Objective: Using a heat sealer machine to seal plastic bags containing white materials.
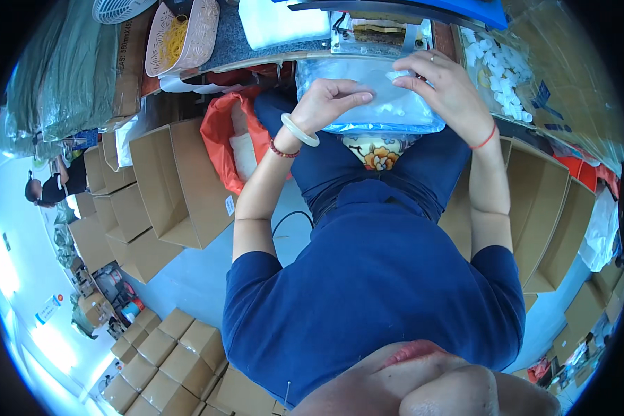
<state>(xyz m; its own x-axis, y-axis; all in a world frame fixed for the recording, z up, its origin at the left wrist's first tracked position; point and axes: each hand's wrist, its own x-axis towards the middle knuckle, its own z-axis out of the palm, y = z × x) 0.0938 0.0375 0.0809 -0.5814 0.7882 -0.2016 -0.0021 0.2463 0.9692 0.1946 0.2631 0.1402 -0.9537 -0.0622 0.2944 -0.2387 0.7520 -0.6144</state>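
Observation:
A clear plastic bag with bluish edges lies over my lap, against the table's front edge, with small white pieces on or in it. Above its right side, the thumb and fingers of my right hand pinch a small white piece. My left hand is over the bag's left part, its thumb and forefinger brought together. What sits between those fingertips, if anything, is too small to make out. The two hands are apart.
Many white pieces are heaped at the table's right. A pink basket with yellow rubber bands stands at the left, near a white stack. A metal device sits ahead. Open cartons and a red bag flank my legs.

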